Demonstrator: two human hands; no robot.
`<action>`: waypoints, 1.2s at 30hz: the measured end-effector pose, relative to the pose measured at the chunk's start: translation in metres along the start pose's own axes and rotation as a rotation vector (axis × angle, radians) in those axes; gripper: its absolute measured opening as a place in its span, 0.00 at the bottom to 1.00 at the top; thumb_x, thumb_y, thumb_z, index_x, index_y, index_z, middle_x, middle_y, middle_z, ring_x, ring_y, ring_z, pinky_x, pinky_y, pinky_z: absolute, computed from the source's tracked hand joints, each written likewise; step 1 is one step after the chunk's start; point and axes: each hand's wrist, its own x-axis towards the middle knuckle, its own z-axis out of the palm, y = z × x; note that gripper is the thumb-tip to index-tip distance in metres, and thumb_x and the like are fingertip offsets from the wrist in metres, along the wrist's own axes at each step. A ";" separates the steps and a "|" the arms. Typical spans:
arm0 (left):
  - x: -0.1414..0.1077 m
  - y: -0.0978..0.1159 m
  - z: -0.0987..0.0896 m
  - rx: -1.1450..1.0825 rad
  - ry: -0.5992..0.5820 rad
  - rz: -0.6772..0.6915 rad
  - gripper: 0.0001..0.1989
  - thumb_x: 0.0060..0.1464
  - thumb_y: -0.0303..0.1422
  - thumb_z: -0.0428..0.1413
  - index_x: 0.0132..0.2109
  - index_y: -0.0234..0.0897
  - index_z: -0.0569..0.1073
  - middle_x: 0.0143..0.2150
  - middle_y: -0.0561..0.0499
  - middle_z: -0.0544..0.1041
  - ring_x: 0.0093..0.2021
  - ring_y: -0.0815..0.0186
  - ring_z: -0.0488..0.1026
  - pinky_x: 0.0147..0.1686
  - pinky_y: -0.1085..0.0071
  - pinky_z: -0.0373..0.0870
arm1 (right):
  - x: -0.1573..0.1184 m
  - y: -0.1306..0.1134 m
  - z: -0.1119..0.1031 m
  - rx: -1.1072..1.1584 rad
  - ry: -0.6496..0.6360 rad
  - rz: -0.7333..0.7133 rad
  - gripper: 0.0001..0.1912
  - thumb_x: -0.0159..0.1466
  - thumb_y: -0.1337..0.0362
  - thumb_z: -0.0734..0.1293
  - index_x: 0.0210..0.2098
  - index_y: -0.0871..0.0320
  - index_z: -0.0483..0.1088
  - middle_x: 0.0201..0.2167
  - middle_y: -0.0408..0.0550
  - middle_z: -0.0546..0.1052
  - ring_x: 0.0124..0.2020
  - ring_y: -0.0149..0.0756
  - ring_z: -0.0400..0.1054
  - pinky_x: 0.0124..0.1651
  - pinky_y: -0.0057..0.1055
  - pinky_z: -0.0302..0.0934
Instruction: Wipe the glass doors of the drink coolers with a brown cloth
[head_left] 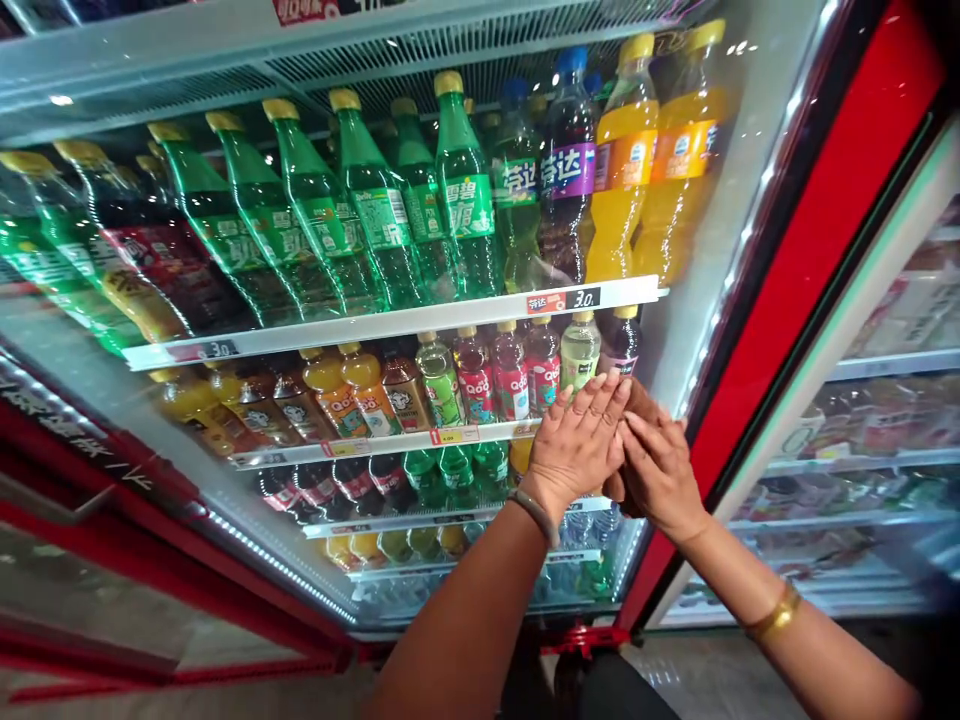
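Note:
My left hand (581, 438) is stretched out in front of the lower bottle shelves, palm turned away, its fingers straight and close together. Beside it, my right hand (664, 468) has bent fingers that meet the edge of the left hand. Between and behind both hands shows a dark brown thing (643, 402), mostly covered, and its kind cannot be made out. The fingers of my right hand rest against it. Just above the fingertips stand a pale green drink bottle (580, 350) and a dark purple drink bottle (621, 345).
The drinks cooler's upper shelf (397, 318) holds green Sprite bottles (465, 205) and orange soda bottles (622, 165). Small Qoo bottles (367, 385) line the shelf below. A red frame (795, 230) borders the right side; a red-edged door (97, 530) stands at lower left.

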 end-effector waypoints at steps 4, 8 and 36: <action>0.001 0.000 0.001 -0.014 -0.098 0.006 0.35 0.66 0.39 0.47 0.77 0.33 0.56 0.78 0.48 0.60 0.81 0.59 0.45 0.77 0.56 0.49 | 0.026 0.012 -0.003 0.009 0.068 0.059 0.38 0.69 0.66 0.68 0.75 0.43 0.53 0.70 0.51 0.68 0.79 0.52 0.44 0.77 0.65 0.47; 0.002 -0.001 0.000 -0.017 -0.181 0.014 0.35 0.67 0.40 0.46 0.76 0.31 0.57 0.76 0.43 0.63 0.79 0.55 0.52 0.75 0.53 0.53 | 0.036 0.013 0.002 0.032 0.049 0.035 0.39 0.71 0.66 0.66 0.76 0.41 0.50 0.70 0.48 0.68 0.79 0.48 0.43 0.78 0.60 0.48; -0.029 0.004 -0.024 0.111 -0.230 -0.116 0.33 0.67 0.39 0.50 0.76 0.41 0.59 0.78 0.47 0.60 0.78 0.57 0.55 0.75 0.53 0.51 | 0.002 0.000 -0.007 0.004 -0.149 -0.027 0.41 0.70 0.69 0.65 0.77 0.47 0.47 0.73 0.54 0.64 0.79 0.53 0.42 0.77 0.67 0.44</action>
